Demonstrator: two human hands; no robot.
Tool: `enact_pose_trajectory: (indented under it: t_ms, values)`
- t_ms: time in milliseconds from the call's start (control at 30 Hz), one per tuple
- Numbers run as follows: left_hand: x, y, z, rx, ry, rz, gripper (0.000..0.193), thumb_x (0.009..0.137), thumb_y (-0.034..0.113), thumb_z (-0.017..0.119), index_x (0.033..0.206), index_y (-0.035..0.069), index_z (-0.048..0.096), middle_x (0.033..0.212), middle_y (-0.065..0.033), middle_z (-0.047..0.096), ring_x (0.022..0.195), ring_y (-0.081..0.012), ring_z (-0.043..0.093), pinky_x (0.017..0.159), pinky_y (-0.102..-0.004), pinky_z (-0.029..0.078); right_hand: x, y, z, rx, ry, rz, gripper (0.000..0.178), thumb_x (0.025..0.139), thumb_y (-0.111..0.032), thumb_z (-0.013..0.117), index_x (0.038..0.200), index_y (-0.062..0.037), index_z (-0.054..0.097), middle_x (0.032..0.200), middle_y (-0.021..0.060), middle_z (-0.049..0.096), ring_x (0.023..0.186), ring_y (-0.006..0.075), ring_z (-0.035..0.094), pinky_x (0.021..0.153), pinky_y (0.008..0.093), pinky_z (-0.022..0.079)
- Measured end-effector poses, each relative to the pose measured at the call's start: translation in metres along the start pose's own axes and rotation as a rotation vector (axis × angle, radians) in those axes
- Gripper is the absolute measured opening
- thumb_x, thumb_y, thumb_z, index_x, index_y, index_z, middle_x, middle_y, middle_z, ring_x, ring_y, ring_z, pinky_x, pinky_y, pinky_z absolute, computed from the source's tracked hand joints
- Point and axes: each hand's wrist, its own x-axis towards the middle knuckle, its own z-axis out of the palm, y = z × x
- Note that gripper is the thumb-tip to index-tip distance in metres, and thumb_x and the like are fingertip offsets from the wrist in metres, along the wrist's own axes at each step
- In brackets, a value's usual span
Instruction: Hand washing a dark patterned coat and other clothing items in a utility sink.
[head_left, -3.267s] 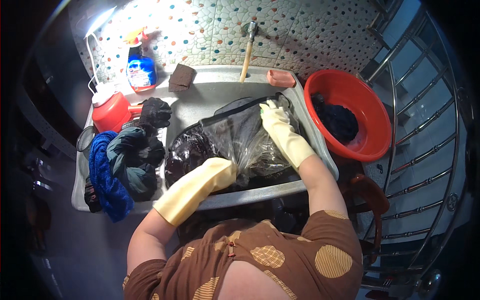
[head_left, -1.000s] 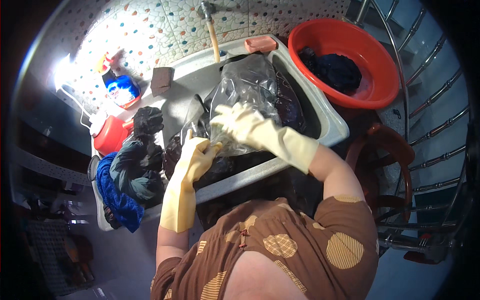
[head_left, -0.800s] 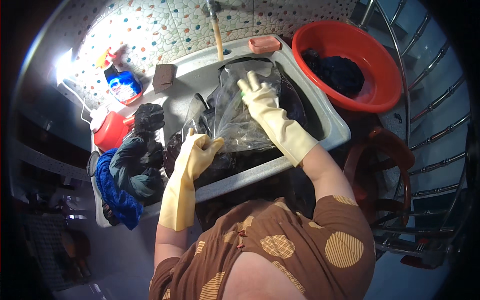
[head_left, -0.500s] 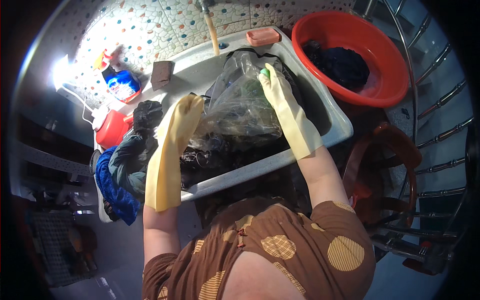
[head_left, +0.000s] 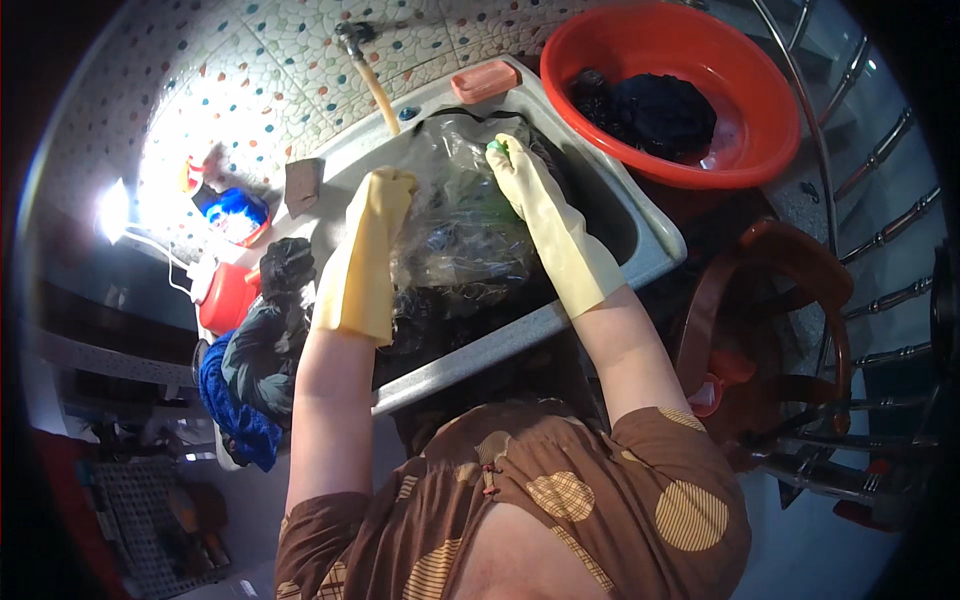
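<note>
Both my hands wear long cream rubber gloves. A clear plastic bag (head_left: pixel 470 235), wet and creased with dark trim at its far edge, lies spread in the grey sink (head_left: pixel 440 362) over dark cloth. My left hand (head_left: pixel 388 190) is closed at the bag's left edge; glove and folds hide the exact grip. At the bag's upper right, my right hand (head_left: pixel 515 165) is closed around a small green thing (head_left: pixel 496 147), mostly covered by the fingers, perhaps soap or a scrubber. This hand rests against the plastic.
A red basin (head_left: pixel 765 135) with dark wet clothes stands at the right. Along the sink's rim are a pink soap dish (head_left: pixel 485 80), a brown block (head_left: pixel 303 187), a red dipper (head_left: pixel 224 298) and dark green cloth (head_left: pixel 262 345). A tap (head_left: pixel 375 85) hangs over the far side.
The bag has gone from bunched and raised to flatter and more spread. My left hand has moved slightly up and forward. The whole view has shifted and tilted a little.
</note>
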Motion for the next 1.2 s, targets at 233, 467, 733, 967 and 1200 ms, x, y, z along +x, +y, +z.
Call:
enact_pose_trajectory:
  t_ms: [233,467,733,967,1200]
  values:
    - [-0.04,0.077,-0.071,-0.748,0.223,-0.238,0.025,0.101,0.022,0.056,0.097,-0.001,0.066,0.078,-0.0075,0.066,0.072,-0.0146,0.063,0.073,-0.0271,0.051,-0.013,-0.027,-0.038,0.008,-0.108,-0.052,0.048,0.101,-0.041,0.048,0.13,-0.0034,0.056,0.124,0.0219,0.064,0.12,0.0343,0.059,0.101,0.0385,0.044]
    - [-0.097,0.06,-0.077,-0.779,0.51,-0.574,0.039,0.101,0.037,0.054,0.079,0.005,0.059,0.065,-0.0045,0.057,0.051,-0.0174,0.052,0.048,-0.0309,0.043,-0.005,0.006,-0.009,0.104,-0.031,-0.263,0.043,0.1,-0.036,0.056,0.125,-0.0006,0.06,0.104,0.0156,0.067,0.097,0.0238,0.064,0.091,0.0352,0.048]
    - [-0.115,-0.074,-0.012,-0.145,0.296,-0.63,0.049,0.104,0.042,0.043,0.088,0.002,0.065,0.073,-0.0076,0.064,0.065,-0.0237,0.057,0.063,-0.0394,0.044,-0.016,-0.049,0.008,0.244,0.032,-0.532,0.043,0.101,-0.029,0.058,0.132,0.0001,0.055,0.119,0.0111,0.065,0.089,0.0175,0.064,0.085,0.0315,0.052]
    - [-0.145,-0.043,-0.018,-0.48,0.406,-0.589,0.046,0.104,0.039,0.044,0.081,0.004,0.064,0.07,-0.0082,0.062,0.063,-0.0212,0.055,0.061,-0.0344,0.042,-0.141,-0.146,0.05,-0.579,-0.571,-0.782,0.046,0.092,-0.015,0.047,0.137,-0.0133,0.051,0.14,0.0145,0.052,0.108,0.0369,0.062,0.088,0.0505,0.05]
    - [-0.169,-0.021,-0.016,-0.712,0.588,-0.695,0.04,0.101,0.037,0.05,0.089,0.001,0.063,0.08,-0.0097,0.066,0.073,-0.0214,0.061,0.073,-0.0361,0.047,-0.082,-0.091,0.029,-0.826,-0.337,-0.654,0.051,0.098,-0.027,0.05,0.148,-0.0251,0.042,0.152,0.0181,0.04,0.108,0.0382,0.062,0.097,0.0482,0.05]
